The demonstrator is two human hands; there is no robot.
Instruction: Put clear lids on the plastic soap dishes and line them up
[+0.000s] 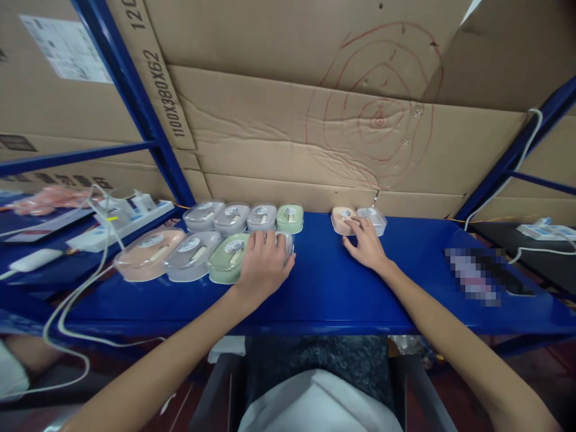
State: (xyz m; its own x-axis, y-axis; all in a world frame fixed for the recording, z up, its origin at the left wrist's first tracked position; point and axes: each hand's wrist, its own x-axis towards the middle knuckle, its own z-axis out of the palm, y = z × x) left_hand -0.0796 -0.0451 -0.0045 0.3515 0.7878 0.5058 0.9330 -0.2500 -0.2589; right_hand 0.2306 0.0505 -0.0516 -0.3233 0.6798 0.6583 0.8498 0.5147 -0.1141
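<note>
Two-handed work, worktop (324, 300)
Left hand (265, 259) grasps the end box (289, 243); right hand (366, 243) touches the peach box (339, 226) near the back edge, grip unclear from here. Keep both level.

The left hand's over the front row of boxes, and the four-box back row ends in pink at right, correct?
No: a green box, not pink, ends the back row at right, as the head view shows. The left hand is over the front row.

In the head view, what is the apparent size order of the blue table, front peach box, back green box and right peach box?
Blue table
Front peach box
Back green box and right peach box: too alike to rank
</note>
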